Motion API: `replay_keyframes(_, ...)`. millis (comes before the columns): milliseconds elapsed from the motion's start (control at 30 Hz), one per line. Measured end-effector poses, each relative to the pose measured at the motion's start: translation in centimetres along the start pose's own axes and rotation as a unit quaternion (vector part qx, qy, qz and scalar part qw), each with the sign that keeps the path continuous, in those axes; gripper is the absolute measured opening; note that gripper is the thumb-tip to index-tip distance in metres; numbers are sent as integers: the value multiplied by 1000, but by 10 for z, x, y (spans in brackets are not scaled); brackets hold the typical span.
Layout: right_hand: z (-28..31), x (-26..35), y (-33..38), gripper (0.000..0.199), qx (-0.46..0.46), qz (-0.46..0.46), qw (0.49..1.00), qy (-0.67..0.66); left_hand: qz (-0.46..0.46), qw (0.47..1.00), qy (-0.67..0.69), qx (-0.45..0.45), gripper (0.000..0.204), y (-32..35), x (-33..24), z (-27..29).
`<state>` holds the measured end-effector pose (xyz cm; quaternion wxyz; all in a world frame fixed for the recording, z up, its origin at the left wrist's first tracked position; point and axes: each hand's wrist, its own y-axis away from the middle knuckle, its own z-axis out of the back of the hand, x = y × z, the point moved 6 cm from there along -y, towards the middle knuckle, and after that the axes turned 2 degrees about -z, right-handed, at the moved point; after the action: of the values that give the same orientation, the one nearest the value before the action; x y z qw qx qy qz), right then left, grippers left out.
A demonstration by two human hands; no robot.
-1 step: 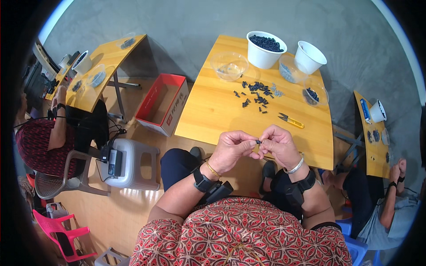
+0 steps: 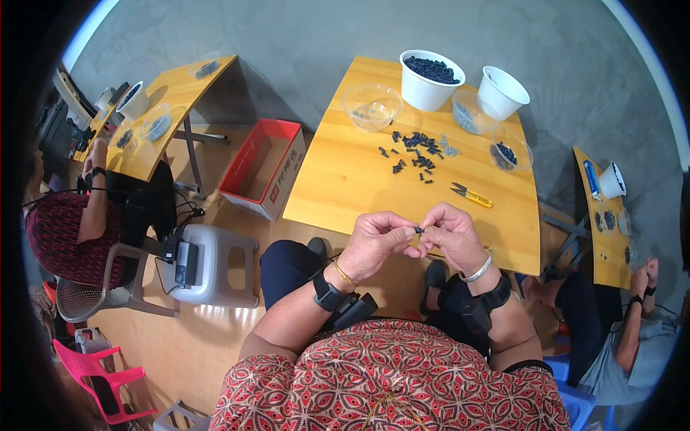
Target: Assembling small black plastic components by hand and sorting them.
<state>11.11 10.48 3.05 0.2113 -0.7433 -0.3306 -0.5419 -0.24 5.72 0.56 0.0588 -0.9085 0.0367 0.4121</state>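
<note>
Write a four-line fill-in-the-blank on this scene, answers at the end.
1. The left hand and right hand meet at a small dark part; the silver bracelet is on the ____ wrist.
2. The snips on the table have a ____ handle.
3. ____ white tubs stand on that table.
4. The box left of it has a ____ rim.

Missing words: right; yellow; two; red.

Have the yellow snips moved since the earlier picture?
No. The snips lie in the same place relative to the right edge of the table.
</note>
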Motion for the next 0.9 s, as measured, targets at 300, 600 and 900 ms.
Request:
replay_keyframes(300,9,-13,-3,4,-47,45,989,135,15,996,-60,-59,9,-3,14,17)
replay_keyframes(600,13,0,3,13,-76,56,963,253,22,996,-13,-84,8,-2,13,21)
replay_keyframes(900,2,1,3,9,-102,179,880,428,30,995,-12,-95,13,-10,16,17)
